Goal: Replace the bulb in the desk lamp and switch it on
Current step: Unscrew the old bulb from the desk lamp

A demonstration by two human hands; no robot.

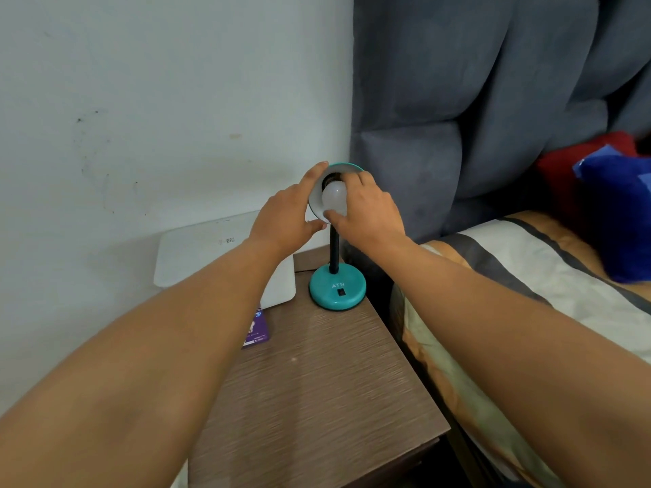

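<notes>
A teal desk lamp stands at the far end of a wooden nightstand (327, 382), with a round base (336, 290) marked ATN and a black neck. Its shade (314, 197) tilts toward me. A white bulb (334, 198) sits in the socket inside the shade and is unlit. My left hand (287, 213) clasps the left rim of the shade. My right hand (370, 209) grips the bulb from the right, thumb beneath it and fingers over its top. A small black switch (341, 293) shows on the base.
A white flat box (211, 255) leans by the wall left of the lamp. A purple card (257, 329) lies partly under my left forearm. A bed with striped bedding (510, 276), a blue pillow (620, 220) and a grey padded headboard borders the nightstand's right side.
</notes>
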